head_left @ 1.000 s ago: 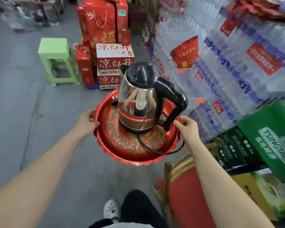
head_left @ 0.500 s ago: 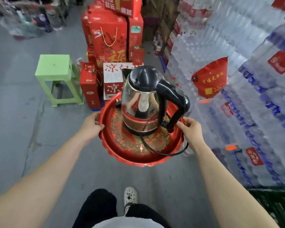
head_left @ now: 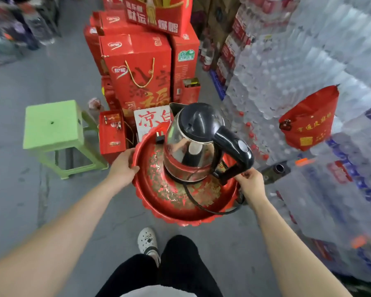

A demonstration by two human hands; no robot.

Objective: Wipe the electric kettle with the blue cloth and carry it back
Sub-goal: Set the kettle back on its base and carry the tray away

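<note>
the electric kettle (head_left: 193,146) stands upright in the middle of the frame, on the floor of a round red tray (head_left: 176,213), its long axis vertical, its spout toward the upper left and its black handle jutting to the lower right. that handle is what matters: it points at my right hand (head_left: 250,183), which is just beside the handle's foot, while my left hand (head_left: 121,168) sits across the tray, well apart from it. so if the kettle tips or has to be lifted off, i judge the right hand is the one to take it. both hands are curled on the tray's rim, the left with its thumb over the edge at centre left, the right pinching the edge at centre right; whether it also touches the cord (head_left: 201,205) i cannot tell. i count one kettle, one tray, one cord looping over the tray's near edge, one plug (head_left: 160,138) lying behind the kettle, and two hands. no blue cloth shows. further out are one green stool (head_left: 51,124) at the left, stacked red cartons (head_left: 137,67) at the top and bottled water packs (head_left: 287,61) with one red bag (head_left: 308,121) at the right.
</note>
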